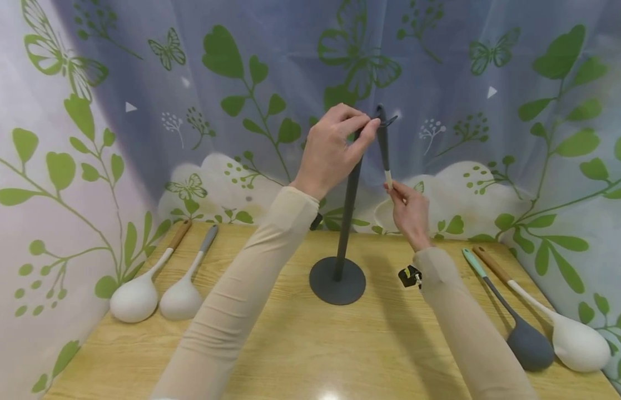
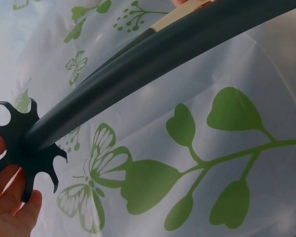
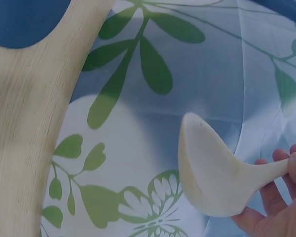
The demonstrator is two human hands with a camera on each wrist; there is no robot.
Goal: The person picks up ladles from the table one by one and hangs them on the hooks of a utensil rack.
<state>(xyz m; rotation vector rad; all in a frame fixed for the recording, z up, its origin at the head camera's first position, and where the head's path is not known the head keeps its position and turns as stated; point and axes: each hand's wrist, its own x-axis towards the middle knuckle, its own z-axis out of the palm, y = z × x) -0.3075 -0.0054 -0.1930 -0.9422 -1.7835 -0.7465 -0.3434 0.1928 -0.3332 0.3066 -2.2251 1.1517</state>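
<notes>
A dark utensil stand (image 1: 349, 214) with a round base rises upright from the table. My left hand (image 1: 332, 147) grips its top, and in the left wrist view fingers touch the curved hooks of the hook rack (image 2: 52, 170). With my right hand (image 1: 412, 214) I pinch the pale neck of a ladle (image 1: 383, 145). The ladle's dark handle points up and its end meets a hook on the right side; whether the hook passes through it I cannot tell. In the right wrist view the cream ladle bowl (image 3: 212, 168) hangs beside my fingers.
On the table's left lie a white ladle with a brown handle (image 1: 135, 300) and another with a grey handle (image 1: 181, 300). At the right are a dark ladle with a mint handle tip (image 1: 530, 344) and a white brown-handled ladle (image 1: 580, 341). A patterned curtain (image 1: 270, 66) surrounds the table.
</notes>
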